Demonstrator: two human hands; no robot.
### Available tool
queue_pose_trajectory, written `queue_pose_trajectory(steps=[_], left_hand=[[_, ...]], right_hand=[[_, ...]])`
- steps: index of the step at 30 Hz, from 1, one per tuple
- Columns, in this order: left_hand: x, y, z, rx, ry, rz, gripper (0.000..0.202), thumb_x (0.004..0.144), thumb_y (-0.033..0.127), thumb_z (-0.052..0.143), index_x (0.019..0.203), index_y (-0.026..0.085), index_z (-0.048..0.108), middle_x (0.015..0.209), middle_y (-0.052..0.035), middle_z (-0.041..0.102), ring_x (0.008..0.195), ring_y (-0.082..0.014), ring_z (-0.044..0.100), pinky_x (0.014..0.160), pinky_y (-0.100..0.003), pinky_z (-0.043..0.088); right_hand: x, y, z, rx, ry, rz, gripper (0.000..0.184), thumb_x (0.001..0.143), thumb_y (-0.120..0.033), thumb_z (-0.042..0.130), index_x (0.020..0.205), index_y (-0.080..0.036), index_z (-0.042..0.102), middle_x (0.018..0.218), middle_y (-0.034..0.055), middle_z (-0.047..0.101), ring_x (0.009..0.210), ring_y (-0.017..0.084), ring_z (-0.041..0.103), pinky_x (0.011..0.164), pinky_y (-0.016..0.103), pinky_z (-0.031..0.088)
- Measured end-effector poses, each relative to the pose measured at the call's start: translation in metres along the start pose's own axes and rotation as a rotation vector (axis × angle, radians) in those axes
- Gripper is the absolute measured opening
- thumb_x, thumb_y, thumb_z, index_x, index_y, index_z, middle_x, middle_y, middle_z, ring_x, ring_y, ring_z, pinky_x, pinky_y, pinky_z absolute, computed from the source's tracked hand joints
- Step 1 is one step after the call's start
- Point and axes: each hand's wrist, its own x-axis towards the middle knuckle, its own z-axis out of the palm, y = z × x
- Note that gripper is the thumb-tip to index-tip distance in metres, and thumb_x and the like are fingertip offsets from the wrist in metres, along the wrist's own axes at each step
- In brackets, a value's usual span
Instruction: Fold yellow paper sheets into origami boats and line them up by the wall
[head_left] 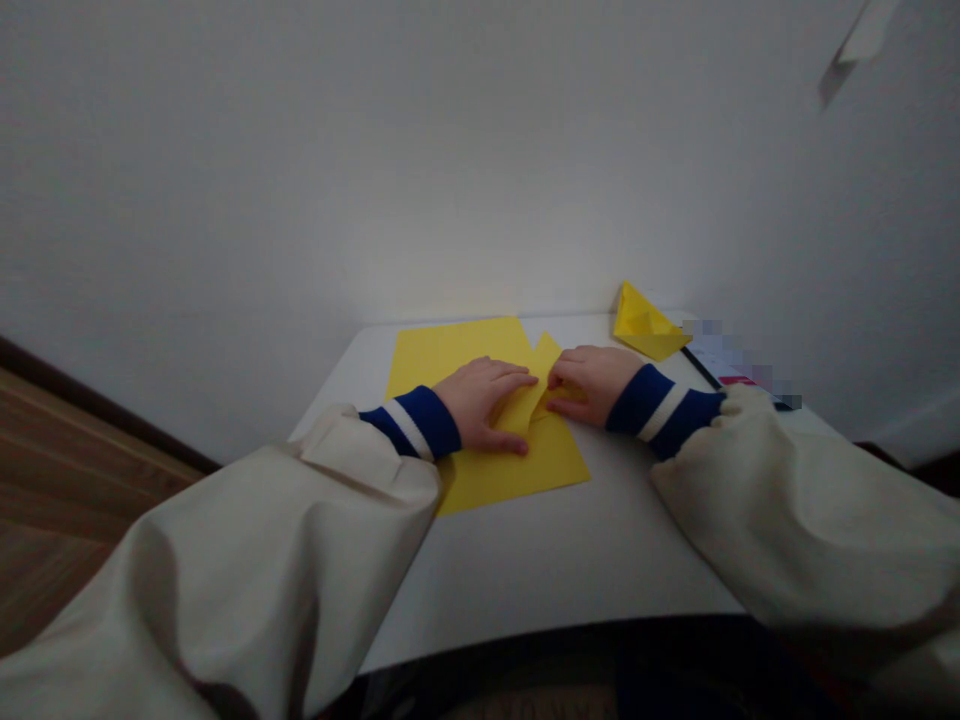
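Between my hands is a folded piece of yellow paper [546, 352], its pointed top rising near my right fingers. It lies over a flat yellow sheet [517, 480] on the white table. My left hand [484, 405] rests on the folded paper, fingers stretched forward and thumb spread apart. On the other side, my right hand [596, 383] has its fingertips and thumb closed at the folded paper's right edge. Parts of the folds are hidden by my fingers.
A folded yellow paper boat [646, 325] stands at the table's back right. Beside it a dark-edged flat object [739, 370], partly blurred out, lies along the right side. A grey-white wall [480, 180] rises directly behind the white table [555, 570]. Brown wood [82, 480] is at the left.
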Motion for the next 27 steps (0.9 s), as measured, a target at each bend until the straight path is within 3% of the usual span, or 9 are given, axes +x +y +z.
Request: queue_pose_trajectory(steps=[7,11,15,20,27], left_hand=[[0.001,0.001,-0.005,0.07,0.004,0.038,0.066,0.076,0.056,0.053,0.123,0.01,0.046,0.125,-0.0175,0.053,0.112,-0.0277,0.05,0.095,-0.041,0.037],[0.003,0.01,-0.014,0.267,0.006,0.046,0.053,0.08,0.046,0.049,0.122,0.014,0.049,0.099,-0.0116,0.063,0.087,-0.0243,0.058,0.077,-0.037,0.042],[0.005,0.018,-0.018,0.333,-0.016,-0.022,0.044,0.08,0.028,0.046,0.122,0.015,0.047,0.084,-0.0081,0.065,0.074,-0.0213,0.059,0.065,-0.032,0.042],[0.004,0.016,-0.012,0.19,0.064,-0.168,0.044,0.08,0.025,0.046,0.123,0.018,0.045,0.081,-0.0043,0.064,0.072,-0.0179,0.058,0.063,-0.028,0.041],[0.007,0.012,-0.009,-0.014,0.059,-0.298,0.042,0.08,0.026,0.047,0.121,0.018,0.045,0.064,0.0022,0.056,0.055,-0.0129,0.05,0.052,-0.024,0.033]], right_hand=[[-0.001,-0.001,0.0,0.055,0.009,-0.158,0.035,0.083,-0.047,0.049,0.092,-0.017,0.065,0.09,0.0078,0.064,0.084,0.019,0.057,0.069,0.029,0.04],[0.0,-0.001,-0.003,0.02,-0.028,-0.184,0.032,0.085,-0.042,0.047,0.092,-0.017,0.066,0.087,0.0084,0.063,0.078,0.017,0.056,0.066,0.028,0.04],[0.001,-0.003,-0.004,-0.009,-0.039,-0.238,0.029,0.088,-0.036,0.045,0.089,-0.015,0.066,0.086,0.0089,0.063,0.075,0.016,0.054,0.067,0.029,0.04],[-0.001,-0.007,-0.001,0.008,-0.002,-0.307,0.028,0.091,-0.032,0.041,0.093,-0.016,0.065,0.09,0.0092,0.064,0.081,0.017,0.055,0.07,0.029,0.042],[0.001,-0.011,0.0,-0.074,0.026,-0.344,0.034,0.092,-0.04,0.039,0.096,-0.017,0.064,0.092,0.0097,0.063,0.08,0.017,0.055,0.067,0.03,0.041]])
